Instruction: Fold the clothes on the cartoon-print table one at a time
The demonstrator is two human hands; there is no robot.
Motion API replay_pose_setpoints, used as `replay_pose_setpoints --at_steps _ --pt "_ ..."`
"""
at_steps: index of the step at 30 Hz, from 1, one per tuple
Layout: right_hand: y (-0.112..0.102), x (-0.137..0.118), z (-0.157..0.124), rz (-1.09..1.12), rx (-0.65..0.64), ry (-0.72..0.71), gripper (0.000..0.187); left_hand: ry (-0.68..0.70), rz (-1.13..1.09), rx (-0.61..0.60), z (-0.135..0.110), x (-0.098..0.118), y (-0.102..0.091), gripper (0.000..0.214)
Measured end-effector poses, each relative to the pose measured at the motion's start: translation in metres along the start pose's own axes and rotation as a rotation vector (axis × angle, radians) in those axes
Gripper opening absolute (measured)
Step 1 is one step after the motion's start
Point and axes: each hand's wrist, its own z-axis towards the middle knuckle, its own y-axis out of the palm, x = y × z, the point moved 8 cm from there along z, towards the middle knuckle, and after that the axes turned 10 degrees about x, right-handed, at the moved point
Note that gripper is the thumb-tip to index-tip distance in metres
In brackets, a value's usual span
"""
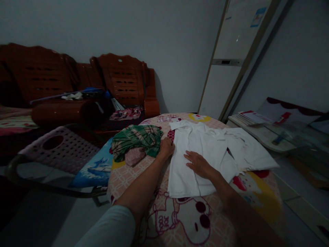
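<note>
A white shirt (190, 178) lies spread over the round table, its right part flaring out towards the table's edge with some creases. My left hand (167, 148) is at the shirt's left edge, its fingers curled in and closed on the cloth there. Flat on the shirt's front rests my right hand (198, 164), fingers apart, holding nothing. Just left of my left hand is a crumpled green plaid cloth (140, 139), with a small pink bundle (135, 156) against its near side.
A patterned pink tablecloth (164, 216) covers the table. To the left stand a woven chair (61, 147) with a blue dolphin cushion (99, 168) and a wooden sofa (123, 79). At right, a side table (275, 139) carries papers; a tall white air conditioner (226, 82) stands behind.
</note>
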Motion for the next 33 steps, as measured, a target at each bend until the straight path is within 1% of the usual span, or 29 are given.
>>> replay_pose_setpoints --at_steps 4,6,7,9,10,11,12,15,17,19,21,22,24,26,27,29,30,33 --pt "0.001 0.0 0.0 -0.006 0.006 0.005 0.046 -0.053 -0.028 0.014 0.001 -0.008 -0.002 0.011" --pt "0.001 0.001 0.0 -0.001 0.007 0.002 0.046 -0.019 -0.07 0.041 0.002 -0.006 -0.004 0.014" --pt "0.002 0.001 0.0 -0.001 0.008 -0.002 0.046 0.021 -0.108 0.073 0.002 -0.003 -0.007 0.018" --pt "0.001 0.0 0.0 -0.001 0.018 -0.017 0.045 0.148 -0.211 0.151 0.0 0.009 -0.012 0.031" --pt "0.001 -0.001 0.0 -0.002 0.031 -0.026 0.044 0.228 -0.266 0.167 -0.003 0.017 -0.013 0.037" --pt "0.0 -0.002 0.0 -0.001 0.047 -0.035 0.043 0.309 -0.316 0.158 -0.007 0.026 -0.012 0.041" --pt "-0.002 -0.003 0.0 0.001 0.062 -0.042 0.042 0.38 -0.353 0.123 -0.012 0.035 -0.008 0.044" --pt "-0.006 -0.008 0.002 0.024 0.079 -0.043 0.034 0.531 -0.366 -0.075 -0.029 0.059 0.014 0.049" --pt "-0.011 -0.01 0.003 0.064 0.072 -0.034 0.028 0.574 -0.295 -0.182 -0.04 0.067 0.027 0.05" --pt "-0.019 -0.007 0.005 0.121 0.07 -0.011 0.024 0.594 -0.206 -0.233 -0.046 0.071 0.035 0.05" --pt "-0.03 0.006 0.006 0.141 0.083 0.067 0.024 0.609 -0.126 -0.244 -0.05 0.072 0.036 0.054" --pt "-0.038 0.017 0.005 0.116 0.099 0.141 0.026 0.621 -0.094 -0.248 -0.052 0.072 0.036 0.056" --pt "-0.056 0.049 -0.003 -0.006 0.139 0.344 0.027 0.639 -0.043 -0.263 -0.054 0.073 0.035 0.061" --pt "-0.077 0.081 -0.018 -0.183 0.173 0.553 0.03 0.638 -0.011 -0.285 -0.055 0.073 0.035 0.062" --pt "-0.088 0.094 -0.027 -0.272 0.186 0.63 0.032 0.634 -0.002 -0.294 -0.055 0.073 0.035 0.062" --pt "-0.104 0.114 -0.044 -0.415 0.177 0.728 0.032 0.624 0.008 -0.304 -0.055 0.073 0.036 0.062" --pt "-0.108 0.121 -0.051 -0.465 0.157 0.764 0.031 0.62 0.01 -0.306 -0.054 0.073 0.036 0.062" --pt "-0.107 0.134 -0.064 -0.517 0.048 0.822 0.03 0.61 0.009 -0.308 -0.054 0.072 0.037 0.062"
